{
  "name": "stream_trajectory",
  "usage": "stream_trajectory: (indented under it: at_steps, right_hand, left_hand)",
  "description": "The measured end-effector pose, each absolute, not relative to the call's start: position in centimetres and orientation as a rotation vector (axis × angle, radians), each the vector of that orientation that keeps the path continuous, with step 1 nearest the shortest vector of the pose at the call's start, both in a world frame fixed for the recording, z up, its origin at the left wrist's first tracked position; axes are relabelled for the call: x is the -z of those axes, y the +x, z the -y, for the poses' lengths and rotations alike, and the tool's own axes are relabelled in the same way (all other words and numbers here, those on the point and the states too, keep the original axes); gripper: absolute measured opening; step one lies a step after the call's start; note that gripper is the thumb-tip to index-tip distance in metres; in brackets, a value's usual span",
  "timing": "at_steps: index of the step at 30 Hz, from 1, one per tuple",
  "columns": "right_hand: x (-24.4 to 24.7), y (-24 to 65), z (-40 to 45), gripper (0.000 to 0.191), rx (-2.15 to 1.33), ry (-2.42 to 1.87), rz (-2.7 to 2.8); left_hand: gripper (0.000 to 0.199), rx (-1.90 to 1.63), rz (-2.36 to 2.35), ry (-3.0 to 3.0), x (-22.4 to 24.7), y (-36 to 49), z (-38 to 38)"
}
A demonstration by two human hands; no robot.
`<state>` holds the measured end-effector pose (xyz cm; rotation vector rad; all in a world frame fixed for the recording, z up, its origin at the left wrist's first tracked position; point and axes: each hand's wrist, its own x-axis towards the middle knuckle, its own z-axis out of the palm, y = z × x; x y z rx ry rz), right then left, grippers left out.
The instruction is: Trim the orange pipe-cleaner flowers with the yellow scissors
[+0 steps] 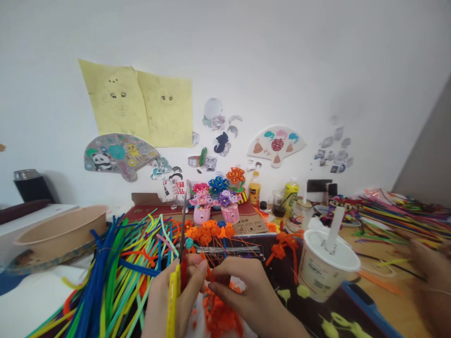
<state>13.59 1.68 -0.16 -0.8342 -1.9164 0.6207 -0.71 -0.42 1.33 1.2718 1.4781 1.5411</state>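
Note:
My left hand [165, 300] grips a pair of scissors [173, 293] with yellow handles, its blades pointing up over the table. My right hand [252, 293] pinches an orange pipe-cleaner piece [220, 317] that lies between both hands, and the left fingertips touch it too. A fanned pile of coloured pipe cleaners [116, 267] lies just left of my left hand. Orange pipe-cleaner flowers [207, 232] on thin stems lie right behind the hands.
A white paper cup with a straw [326, 270] stands right of my right hand. Another person's blurred hand [431, 277] reaches in at the right edge. A brown paper bowl [56, 230] sits far left. Small flower pots [214, 206], bottles [254, 188] and more pipe cleaners [401, 211] line the back.

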Motion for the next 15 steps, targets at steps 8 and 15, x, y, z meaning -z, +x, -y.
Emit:
stream_trajectory:
  at_steps: [8, 15]
  right_hand:
    - [-0.1, 13.7, -1.6, 0.018, -0.694, -0.776, 1.922]
    - [-0.6, 13.9, -1.3, 0.027, -0.713, -0.719, 1.941]
  left_hand:
    - [0.032, -1.531, -1.468, 1.277, -1.5, -0.5, 0.7]
    - [0.043, -1.458, -1.39, 1.222, 0.2, -1.4, -0.5]
